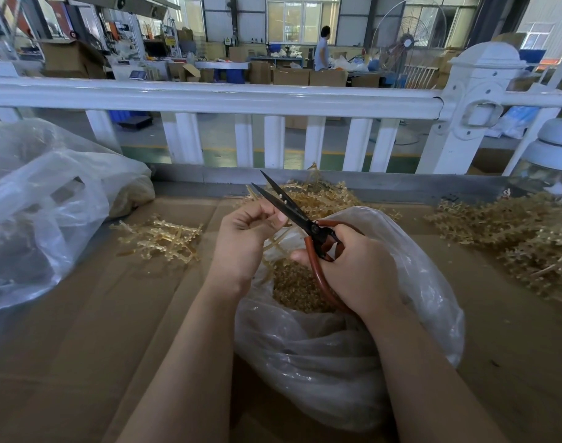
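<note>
— What's the right hand (353, 266) got?
— Its grip is clamped round the red handles of the black-bladed steel scissors (291, 208). The blades point up and away from it, tips slightly apart.
— And the left hand (244, 238)?
— Its grip is pinched on a thin amber plastic sprig (274, 240), just beside the blades. The sprig trails below the grip, over the clear plastic bag (337, 362) on the desk (81, 330).

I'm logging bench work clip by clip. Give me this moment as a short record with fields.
left hand: grips an amber plastic strip beside the blades
right hand: holds scissors by the red handles, blades open
below hands: clear bag containing small amber pieces
surface: cardboard
around: amber sprue piles; large plastic bag at left; white fence behind
</note>
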Available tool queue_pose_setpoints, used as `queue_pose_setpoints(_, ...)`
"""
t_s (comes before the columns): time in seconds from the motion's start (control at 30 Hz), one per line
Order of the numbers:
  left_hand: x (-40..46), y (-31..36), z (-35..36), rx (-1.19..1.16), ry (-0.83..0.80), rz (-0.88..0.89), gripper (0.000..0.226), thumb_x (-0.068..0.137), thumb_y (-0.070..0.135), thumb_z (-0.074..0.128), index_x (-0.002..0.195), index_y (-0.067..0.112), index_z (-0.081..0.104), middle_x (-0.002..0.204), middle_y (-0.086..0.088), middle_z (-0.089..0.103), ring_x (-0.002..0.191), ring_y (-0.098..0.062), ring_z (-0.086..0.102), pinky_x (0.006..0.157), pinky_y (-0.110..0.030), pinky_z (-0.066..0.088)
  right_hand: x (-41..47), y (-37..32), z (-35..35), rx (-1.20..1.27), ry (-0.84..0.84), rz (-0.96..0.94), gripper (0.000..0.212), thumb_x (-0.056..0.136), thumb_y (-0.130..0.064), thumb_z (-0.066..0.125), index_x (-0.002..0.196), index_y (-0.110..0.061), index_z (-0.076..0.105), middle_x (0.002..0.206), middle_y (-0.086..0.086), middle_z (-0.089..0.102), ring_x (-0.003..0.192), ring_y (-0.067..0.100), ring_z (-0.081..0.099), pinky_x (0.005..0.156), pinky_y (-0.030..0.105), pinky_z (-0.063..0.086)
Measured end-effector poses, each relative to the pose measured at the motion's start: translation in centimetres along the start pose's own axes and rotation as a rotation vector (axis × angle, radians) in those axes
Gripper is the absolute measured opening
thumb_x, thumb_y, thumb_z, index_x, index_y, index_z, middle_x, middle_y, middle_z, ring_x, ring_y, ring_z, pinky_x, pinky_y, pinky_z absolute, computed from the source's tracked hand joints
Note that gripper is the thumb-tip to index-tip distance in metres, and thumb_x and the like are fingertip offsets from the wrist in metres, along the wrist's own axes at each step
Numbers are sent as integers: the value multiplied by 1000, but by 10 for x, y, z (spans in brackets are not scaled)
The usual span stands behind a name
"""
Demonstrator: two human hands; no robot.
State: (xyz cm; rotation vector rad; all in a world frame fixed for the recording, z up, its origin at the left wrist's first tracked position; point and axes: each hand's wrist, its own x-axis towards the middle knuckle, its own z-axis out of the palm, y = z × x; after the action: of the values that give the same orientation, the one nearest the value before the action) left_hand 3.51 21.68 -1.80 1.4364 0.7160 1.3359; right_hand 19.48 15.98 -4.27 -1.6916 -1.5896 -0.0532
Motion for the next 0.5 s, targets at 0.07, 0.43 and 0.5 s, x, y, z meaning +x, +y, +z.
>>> queue_pose_setpoints(0.07, 0, 0, 0, 11, -5, 11, 11, 89, -1, 64, 83, 7, 69, 85, 3, 68, 86, -11, 62, 83, -23, 51, 0, 0, 0, 11, 6, -2, 81, 66, -92, 42, 94, -21, 70, 79, -15, 68, 72, 4, 62, 67, 28, 57)
queue_pose_setpoints(0.43, 0, 2, 2, -16, -18, 2, 17, 91, -3, 60, 82, 9, 68, 80, 7, 68, 81, -7, 61, 78, -17, 50, 0, -2, -1, 10, 5, 11, 80, 63, -91, 45, 87, -19, 70, 76, -13, 69, 72, 5, 64, 67, 31, 56)
queue_pose_setpoints(0.5, 0, 2, 2, -6, -19, -6, 19, 91, -3, 59, 81, 11, 68, 82, 5, 68, 83, -9, 61, 81, -19, 50, 0, -1, 0, 12, 5, 9, 79, 63, -91, 44, 87, -20, 70, 77, -14, 69, 72, 4, 63, 67, 29, 56)
